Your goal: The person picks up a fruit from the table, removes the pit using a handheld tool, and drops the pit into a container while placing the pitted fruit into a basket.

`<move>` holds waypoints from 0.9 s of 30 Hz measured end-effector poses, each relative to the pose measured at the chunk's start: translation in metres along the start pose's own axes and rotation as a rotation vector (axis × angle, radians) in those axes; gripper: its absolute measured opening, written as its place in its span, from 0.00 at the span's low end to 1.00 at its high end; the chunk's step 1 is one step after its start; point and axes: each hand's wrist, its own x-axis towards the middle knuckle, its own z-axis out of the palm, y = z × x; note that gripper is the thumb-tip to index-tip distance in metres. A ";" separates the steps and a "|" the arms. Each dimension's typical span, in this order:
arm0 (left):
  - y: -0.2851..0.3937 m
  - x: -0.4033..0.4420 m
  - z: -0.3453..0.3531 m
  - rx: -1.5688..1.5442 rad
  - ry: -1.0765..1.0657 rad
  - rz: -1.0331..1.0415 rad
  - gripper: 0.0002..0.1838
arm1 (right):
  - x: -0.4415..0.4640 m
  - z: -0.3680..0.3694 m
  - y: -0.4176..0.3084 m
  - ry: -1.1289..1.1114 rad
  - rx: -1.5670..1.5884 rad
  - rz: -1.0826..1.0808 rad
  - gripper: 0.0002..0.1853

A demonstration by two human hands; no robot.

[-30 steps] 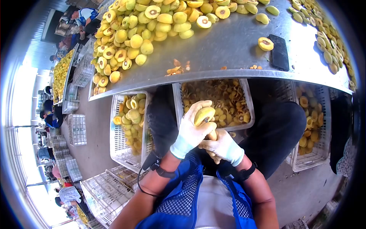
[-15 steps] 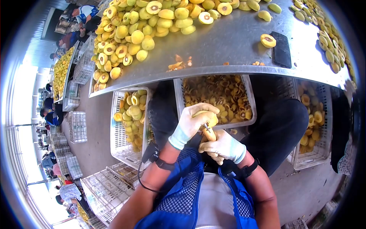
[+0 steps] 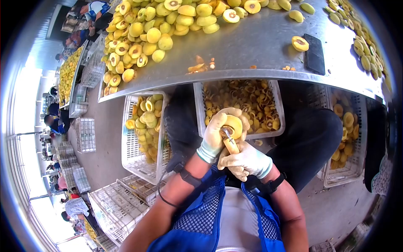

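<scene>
A halved yellow peach (image 3: 236, 123) rests in my left hand (image 3: 214, 133), its cut face turned up toward me. The gloved fingers curl around its outer side. My right hand (image 3: 248, 161), also gloved, is wrapped round the wooden handle of a pitting knife (image 3: 231, 145). The knife's metal tip touches the cut face near its hollow centre; the exact depth of the tip is hidden. Both hands are above my lap, just in front of a white crate (image 3: 282, 122) of peach scraps and pits.
A metal table (image 3: 252, 50) ahead bears a heap of halved peaches (image 3: 184, 20), a dark phone-like slab (image 3: 314, 53) and small scraps. Crates of peach halves stand at left (image 3: 126, 155) and right (image 3: 362, 159). Stacked crates (image 3: 117, 206) and other people are farther left.
My left hand has turned the peach half so its cut face now shows toward the camera. The knife tip is now against the cut face; my right hand has barely moved.
</scene>
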 end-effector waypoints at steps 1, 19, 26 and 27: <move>0.000 0.001 0.002 -0.141 -0.016 0.008 0.23 | 0.000 0.001 -0.002 -0.002 -0.017 -0.001 0.09; 0.185 0.058 -0.063 1.910 0.502 0.437 0.22 | 0.010 0.002 -0.008 0.269 -0.205 -0.040 0.11; 0.152 0.215 -0.018 1.989 0.185 0.463 0.24 | 0.008 -0.005 -0.015 0.291 -0.105 -0.075 0.08; 0.148 0.234 -0.015 2.104 0.139 0.555 0.26 | 0.008 -0.006 -0.015 0.291 -0.099 -0.071 0.08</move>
